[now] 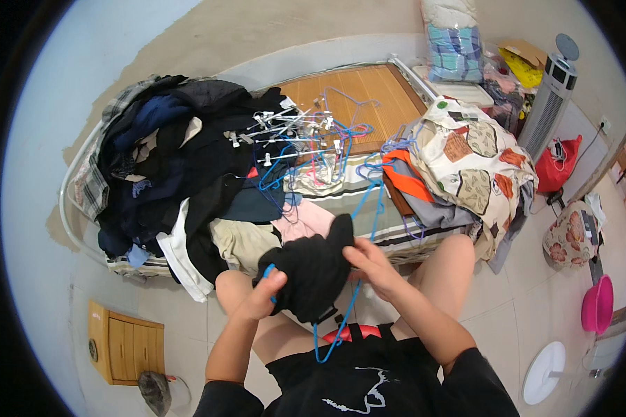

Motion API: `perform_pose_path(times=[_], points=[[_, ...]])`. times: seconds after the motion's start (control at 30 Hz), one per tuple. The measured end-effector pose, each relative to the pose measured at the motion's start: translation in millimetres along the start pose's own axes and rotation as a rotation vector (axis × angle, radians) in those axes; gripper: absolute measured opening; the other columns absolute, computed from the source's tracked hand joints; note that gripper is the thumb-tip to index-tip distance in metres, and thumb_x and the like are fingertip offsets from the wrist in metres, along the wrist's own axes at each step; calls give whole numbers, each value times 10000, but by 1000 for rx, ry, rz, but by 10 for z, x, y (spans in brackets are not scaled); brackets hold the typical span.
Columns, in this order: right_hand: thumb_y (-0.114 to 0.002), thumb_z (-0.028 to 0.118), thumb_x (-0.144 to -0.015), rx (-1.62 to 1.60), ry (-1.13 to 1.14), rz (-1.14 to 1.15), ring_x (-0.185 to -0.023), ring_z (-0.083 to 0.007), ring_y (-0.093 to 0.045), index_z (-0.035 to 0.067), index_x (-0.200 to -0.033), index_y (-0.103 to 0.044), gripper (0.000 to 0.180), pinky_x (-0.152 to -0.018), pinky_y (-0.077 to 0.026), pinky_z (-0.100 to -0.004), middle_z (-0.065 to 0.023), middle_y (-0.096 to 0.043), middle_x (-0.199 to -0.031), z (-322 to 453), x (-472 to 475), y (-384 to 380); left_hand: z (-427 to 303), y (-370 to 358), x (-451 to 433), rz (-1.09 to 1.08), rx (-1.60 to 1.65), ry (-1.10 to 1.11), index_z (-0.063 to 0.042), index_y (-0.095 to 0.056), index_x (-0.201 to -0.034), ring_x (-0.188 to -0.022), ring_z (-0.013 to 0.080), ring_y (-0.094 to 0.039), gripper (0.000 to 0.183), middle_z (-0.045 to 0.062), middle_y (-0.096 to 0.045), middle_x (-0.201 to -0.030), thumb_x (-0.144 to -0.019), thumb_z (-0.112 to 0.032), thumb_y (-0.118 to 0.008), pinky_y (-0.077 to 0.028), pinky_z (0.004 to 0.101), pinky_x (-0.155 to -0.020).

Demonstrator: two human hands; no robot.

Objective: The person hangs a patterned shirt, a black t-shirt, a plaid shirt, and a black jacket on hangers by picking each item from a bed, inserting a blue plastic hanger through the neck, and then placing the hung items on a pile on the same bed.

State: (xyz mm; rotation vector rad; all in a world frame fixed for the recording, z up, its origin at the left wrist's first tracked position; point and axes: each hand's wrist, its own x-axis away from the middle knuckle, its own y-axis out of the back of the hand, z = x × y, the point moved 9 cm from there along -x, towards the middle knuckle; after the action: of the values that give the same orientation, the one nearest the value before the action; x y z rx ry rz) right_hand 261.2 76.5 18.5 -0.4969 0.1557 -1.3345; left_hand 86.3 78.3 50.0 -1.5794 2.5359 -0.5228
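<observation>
A bunched black garment (310, 271) is held between my hands above my knees. My left hand (265, 296) grips its left side along with a piece of blue plastic hanger. My right hand (373, 266) pinches the garment's right edge, with a blue hanger (356, 297) hanging beside and partly behind the cloth. Beyond the hands, on the bed, lie a pink garment (305, 221), a beige garment (242, 241) and a heap of dark clothes (188, 151). White clip hangers (292, 130) lie tangled with blue ones near the bed's middle.
Printed fabric (480, 156) is piled on the bed's right over grey and orange cloth. A tower fan (548, 99), red bag (558, 164) and floral stool (568, 234) stand to the right. A small wooden cabinet (135, 349) is at lower left, a pink basin (597, 305) at far right.
</observation>
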Motion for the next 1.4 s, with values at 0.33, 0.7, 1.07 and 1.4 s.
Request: perform_pose_path(times=[0.33, 0.7, 1.07, 1.4], points=[[-494, 227, -926, -455, 41, -37, -916, -231, -612, -38, -1041, -565, 298, -836, -481, -365, -140, -629, -1022, 87, -218, 690, 238, 723, 201, -247, -105, 103, -83, -469, -721, -605, 131, -445, 279, 16, -467, -665, -889, -304, -499, -396, 264, -603], [-396, 267, -968, -919, 430, -469, -1136, -300, -503, -55, -1153, -508, 387, -1025, -352, -428, -191, -551, -1199, 181, 202, 2075, -226, 594, 346, -101, 408, -172, 69, -552, -1044, -1065, 307, -560, 441, 196, -581, -1136, -886, -318, -413, -417, 420, -959], [-400, 494, -916, -975, 58, -142, -1124, -274, -502, -21, -1178, -469, 582, -1001, -353, -436, -146, -530, -1227, -173, 289, 649, -150, 92, 354, -49, 188, -413, -44, -404, -1226, -1178, 252, -446, 574, 130, -456, -1256, -729, -183, -657, -323, 382, -1016], [-563, 229, -908, -85, 80, 21, -994, -110, -540, 1, -1135, -541, 322, -861, -431, -260, -41, -591, -1066, -570, 60, -124, -13, -335, 337, -75, -163, -454, -28, -358, -1225, -1074, 203, -427, 576, 110, -436, -1144, -735, -202, -608, -325, 347, -954]])
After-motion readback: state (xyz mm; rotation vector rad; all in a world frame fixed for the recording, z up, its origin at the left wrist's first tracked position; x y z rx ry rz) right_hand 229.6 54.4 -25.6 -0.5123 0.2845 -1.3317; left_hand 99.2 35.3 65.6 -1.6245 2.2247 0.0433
